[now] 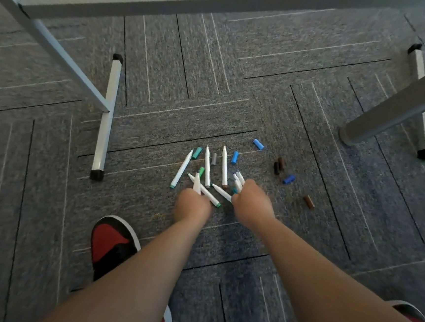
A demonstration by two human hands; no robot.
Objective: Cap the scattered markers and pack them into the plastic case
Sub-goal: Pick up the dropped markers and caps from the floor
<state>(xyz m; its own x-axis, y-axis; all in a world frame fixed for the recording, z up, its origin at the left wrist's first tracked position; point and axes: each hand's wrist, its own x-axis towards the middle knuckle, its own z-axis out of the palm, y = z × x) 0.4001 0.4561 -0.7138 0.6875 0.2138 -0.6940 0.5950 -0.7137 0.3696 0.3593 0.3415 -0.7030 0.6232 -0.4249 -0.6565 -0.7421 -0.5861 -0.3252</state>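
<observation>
Left hand [193,205] clamped on one marker [197,184]; right hand [252,205] on a bundle [239,181]. Markers look light, stiff, smooth (probably slippery): grip mid-length. Caps [235,157] small, pinch.

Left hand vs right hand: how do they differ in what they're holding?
Left hand grips a single white marker; right hand grips a bunch of several markers. Left hand is beside the green-ended marker on the carpet; right hand is nearer the loose brown cap. Shared: both are closed round white barrels that point away from the person.
</observation>
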